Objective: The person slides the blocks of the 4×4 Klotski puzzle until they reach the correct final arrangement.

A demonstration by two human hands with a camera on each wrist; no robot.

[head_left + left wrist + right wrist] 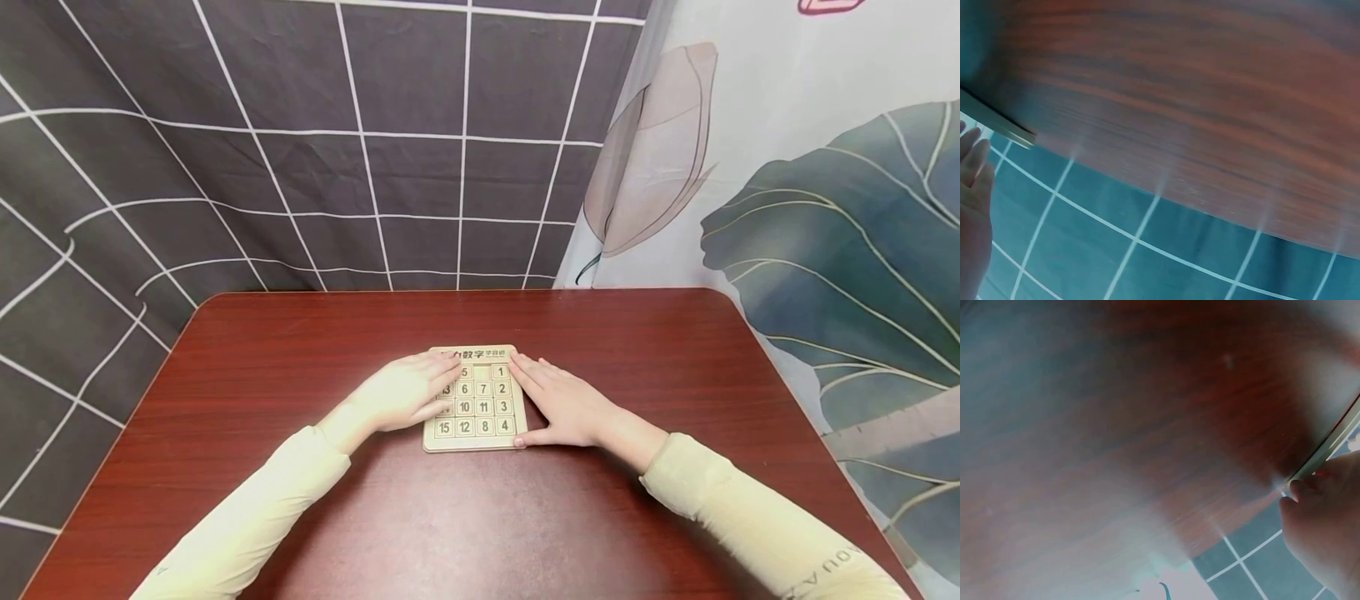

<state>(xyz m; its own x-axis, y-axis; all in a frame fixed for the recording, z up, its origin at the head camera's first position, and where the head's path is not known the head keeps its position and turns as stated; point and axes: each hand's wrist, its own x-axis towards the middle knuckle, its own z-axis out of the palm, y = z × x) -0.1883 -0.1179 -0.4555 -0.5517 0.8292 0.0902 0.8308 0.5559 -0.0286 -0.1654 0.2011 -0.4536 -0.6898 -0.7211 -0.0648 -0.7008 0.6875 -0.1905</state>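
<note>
A pale wooden number sliding puzzle (483,407) lies flat on the table in the head view. Its top row has a gap between tiles 5 and 1; the bottom row reads 15, 12, 8, 4. My left hand (397,392) rests over the puzzle's left side with fingers extended, covering some tiles in the left column. Along the right edge, my right hand (573,408) touches the frame with straight fingers near the top and the thumb at the lower corner. Each wrist view catches only part of a hand and the puzzle's edge.
The reddish-brown wooden table (600,517) extends around the puzzle. Behind it and to the left hangs a dark grey curtain (408,175) with white grid lines. A pale curtain with large leaf prints (847,242) hangs on the right.
</note>
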